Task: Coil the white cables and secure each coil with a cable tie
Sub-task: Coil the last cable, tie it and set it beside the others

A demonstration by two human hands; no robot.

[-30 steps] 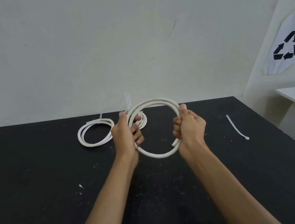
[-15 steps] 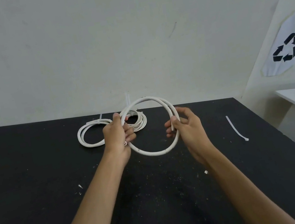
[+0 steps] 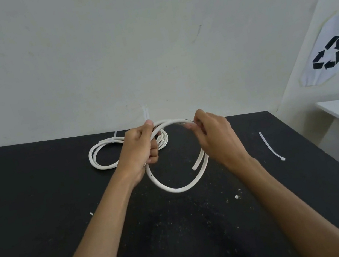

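I hold a white cable [image 3: 174,187] as a loose loop above the black table [image 3: 44,218]. My left hand [image 3: 139,150] grips the loop's left side, fingers curled round it. My right hand [image 3: 215,136] pinches the top strands between fingertips. A cut end [image 3: 194,167] dangles free inside the loop. To finish well, I judge I should tuck that end alongside the turns and keep my left grip firm. A loose cable tie [image 3: 271,146] lies to the right; a tied coil [image 3: 105,154] rests far left.
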